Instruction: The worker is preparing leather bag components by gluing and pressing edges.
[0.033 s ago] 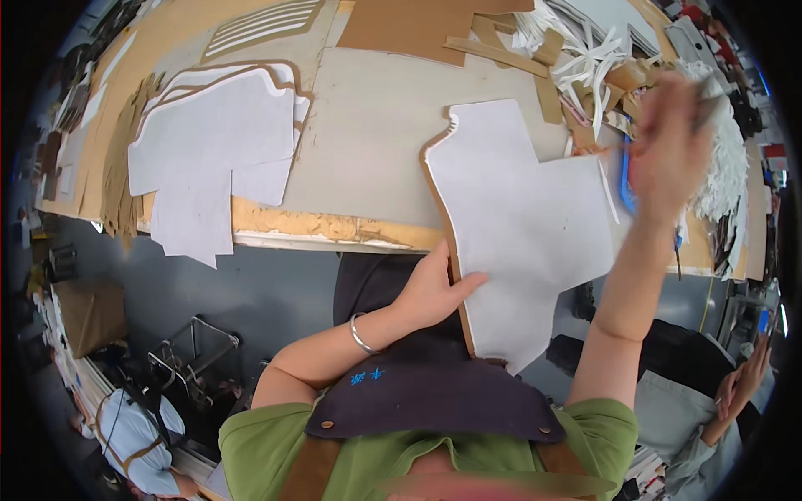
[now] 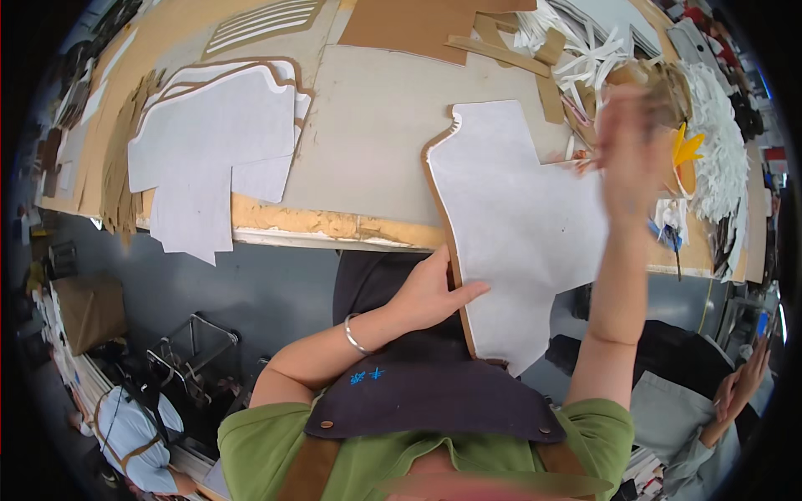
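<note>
A large white cut piece [image 2: 518, 209] with a brown folded left edge lies partly on the workbench and partly over its front edge, toward my apron. My left hand [image 2: 433, 288] is closed on that brown edge, thumb on the white face and the other fingers hidden beneath. Beyond the piece's right side, my right hand [image 2: 631, 142] is raised and smeared by motion. Its fingers and anything in them cannot be made out. To the left lies a stack of similar white pieces with brown edges [image 2: 213, 125].
Brown sheet material [image 2: 409, 29] lies at the far side of the bench [image 2: 376, 108]. White strips [image 2: 723, 142] and brown offcuts [image 2: 547, 96] crowd the right. A yellow object [image 2: 688, 146] and a blue-handled tool [image 2: 666, 234] are near my right arm. Other people [image 2: 138, 438] are at the lower sides.
My right hand has moved left, toward the white piece, uncovering the yellow object. My left hand keeps its hold on the edge.
</note>
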A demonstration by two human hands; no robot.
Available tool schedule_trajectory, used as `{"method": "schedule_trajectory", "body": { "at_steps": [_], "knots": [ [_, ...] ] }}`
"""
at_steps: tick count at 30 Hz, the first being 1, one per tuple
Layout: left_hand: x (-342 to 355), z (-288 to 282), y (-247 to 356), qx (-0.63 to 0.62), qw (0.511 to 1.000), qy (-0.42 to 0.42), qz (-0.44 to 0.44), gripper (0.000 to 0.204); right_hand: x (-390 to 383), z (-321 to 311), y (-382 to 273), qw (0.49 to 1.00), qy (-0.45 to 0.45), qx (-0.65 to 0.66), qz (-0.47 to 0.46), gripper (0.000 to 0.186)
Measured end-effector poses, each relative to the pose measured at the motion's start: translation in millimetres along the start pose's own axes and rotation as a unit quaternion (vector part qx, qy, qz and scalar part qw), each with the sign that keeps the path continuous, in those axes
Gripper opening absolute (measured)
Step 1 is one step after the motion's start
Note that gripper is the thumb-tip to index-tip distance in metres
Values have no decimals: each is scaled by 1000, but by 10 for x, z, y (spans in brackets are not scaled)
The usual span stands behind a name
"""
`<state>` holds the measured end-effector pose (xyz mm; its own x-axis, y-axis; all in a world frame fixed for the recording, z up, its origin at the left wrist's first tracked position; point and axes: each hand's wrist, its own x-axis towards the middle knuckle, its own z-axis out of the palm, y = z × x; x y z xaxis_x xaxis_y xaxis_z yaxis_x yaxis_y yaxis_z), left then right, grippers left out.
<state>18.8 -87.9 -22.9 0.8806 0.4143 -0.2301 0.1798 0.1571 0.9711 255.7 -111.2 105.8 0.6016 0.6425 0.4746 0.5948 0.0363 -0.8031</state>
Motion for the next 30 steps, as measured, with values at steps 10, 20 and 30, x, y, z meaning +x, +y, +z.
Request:
{"method": "schedule_trajectory", "body": {
  "at_steps": [10, 20, 30],
  "knots": [
    [768, -751, 258, 42, 985, 165, -29, 47, -1058, 586, 841, 977, -166, 38, 125, 18],
    [692, -751, 245, -115, 986, 118, 5, 17, -708, 683, 685, 981, -164, -77, -75, 23],
    [655, -764, 225, -170, 979, 111, 0, 16, -585, 794, 817, 956, -142, -142, -214, 25]
  ]
}}
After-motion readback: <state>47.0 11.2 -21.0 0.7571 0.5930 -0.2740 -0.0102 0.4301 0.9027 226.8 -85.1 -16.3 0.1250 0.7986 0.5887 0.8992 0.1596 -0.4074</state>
